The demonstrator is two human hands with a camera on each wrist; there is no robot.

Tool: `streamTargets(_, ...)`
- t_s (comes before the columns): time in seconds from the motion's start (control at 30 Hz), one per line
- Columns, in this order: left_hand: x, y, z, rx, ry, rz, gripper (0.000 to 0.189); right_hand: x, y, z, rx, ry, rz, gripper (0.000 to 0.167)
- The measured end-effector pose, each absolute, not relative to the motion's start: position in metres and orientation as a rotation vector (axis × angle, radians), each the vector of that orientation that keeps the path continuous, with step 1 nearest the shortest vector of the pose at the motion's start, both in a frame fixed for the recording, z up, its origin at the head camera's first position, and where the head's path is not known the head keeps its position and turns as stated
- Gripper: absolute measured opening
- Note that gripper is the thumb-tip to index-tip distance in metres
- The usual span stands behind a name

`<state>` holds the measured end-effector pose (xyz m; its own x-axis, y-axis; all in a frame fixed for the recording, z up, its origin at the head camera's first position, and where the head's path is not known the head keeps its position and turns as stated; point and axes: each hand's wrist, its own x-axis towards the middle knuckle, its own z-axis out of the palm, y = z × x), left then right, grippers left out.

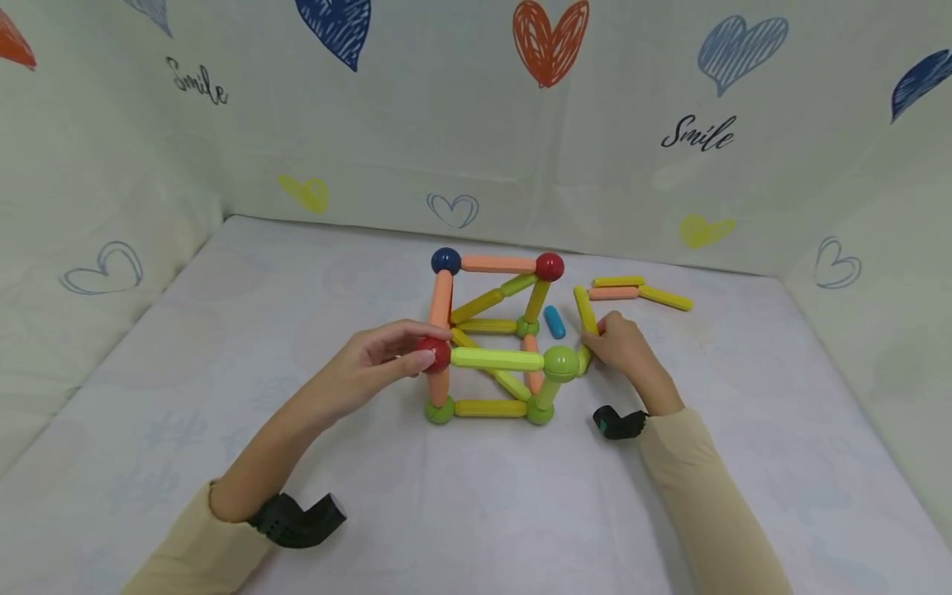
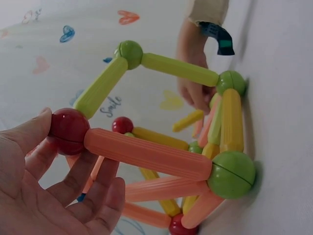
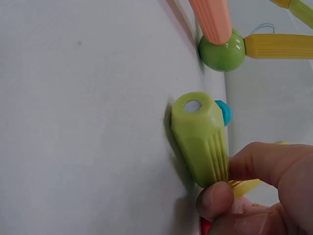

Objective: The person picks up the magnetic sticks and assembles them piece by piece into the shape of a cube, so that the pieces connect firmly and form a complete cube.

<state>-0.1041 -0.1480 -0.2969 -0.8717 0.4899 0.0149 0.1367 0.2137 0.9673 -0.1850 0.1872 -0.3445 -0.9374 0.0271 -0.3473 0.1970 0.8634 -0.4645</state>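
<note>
A box-like frame of plastic magnetic rods and balls stands on the table. At its upper near-left corner, my left hand holds the red ball between thumb and fingers. A lime rod runs from that ball to a green ball on the right, and an orange rod leads down to a lower green ball. Right of the frame, my right hand pinches a short lime rod lying low by the tabletop. A yellow rod extends beyond it.
A blue rod lies between the frame and the right hand. Farther back are loose yellow rods and an orange rod. The frame's far side carries a dark blue ball and a red ball. A printed cloth hangs behind.
</note>
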Motion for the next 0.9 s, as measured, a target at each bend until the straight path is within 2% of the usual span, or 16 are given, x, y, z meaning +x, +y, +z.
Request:
streamTargets(0.23,-0.104,-0.148,-0.297,0.584,2.205,1.698,0.033,-0.174,0.201,-0.343,0.168,2.708,-0.974,0.042)
streamTargets(0.43,-0.104,-0.147,-0.296,0.578,2.206,1.695,0.034,-0.157,0.208,-0.327,0.117,2.693,-1.261,0.039)
streamTargets(0.73,-0.103,-0.148,-0.295,0.575,2.199,1.698,0.034,-0.107,0.199,-0.296,-0.084,2.678,-1.442,0.041)
streamTargets(0.9,-0.102,-0.148,-0.294,0.572,2.19,1.698,0.034,-0.073,0.188,-0.281,-0.149,2.623,-1.458,0.036)
